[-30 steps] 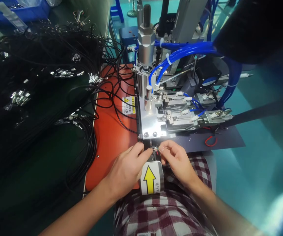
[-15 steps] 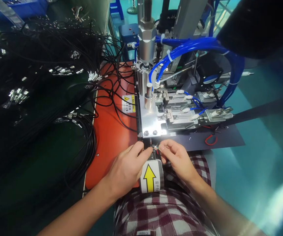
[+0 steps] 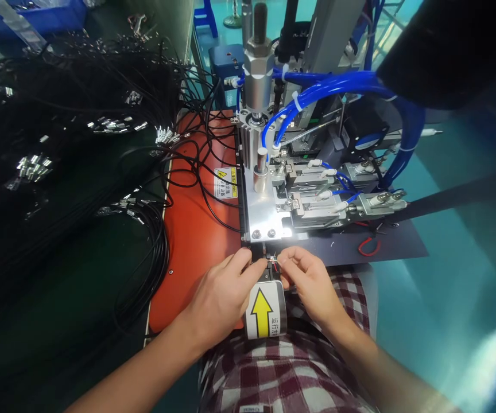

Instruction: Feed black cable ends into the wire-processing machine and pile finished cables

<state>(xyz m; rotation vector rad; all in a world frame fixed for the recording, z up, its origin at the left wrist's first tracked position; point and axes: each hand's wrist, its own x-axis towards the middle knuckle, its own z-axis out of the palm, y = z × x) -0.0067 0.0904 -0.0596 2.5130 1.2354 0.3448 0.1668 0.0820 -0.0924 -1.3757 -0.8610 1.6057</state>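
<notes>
My left hand point(image 3: 222, 295) and my right hand point(image 3: 312, 281) meet at the front edge of a small press machine point(image 3: 269, 189). Both pinch a thin black cable end with red wires and a small metal tip point(image 3: 274, 263), held between the fingertips just below the machine's silver plate point(image 3: 265, 221). A white label with a yellow arrow point(image 3: 263, 312) sits right under the hands.
Bundles of black cables with metal terminals point(image 3: 58, 149) cover the dark table at left and spill over an orange mat point(image 3: 194, 241). Blue air hoses point(image 3: 329, 86) loop over the machine. A red wire loop point(image 3: 367, 246) lies on the dark base plate at right.
Both hands stay pinched at the same spot; only the view shifts slightly.
</notes>
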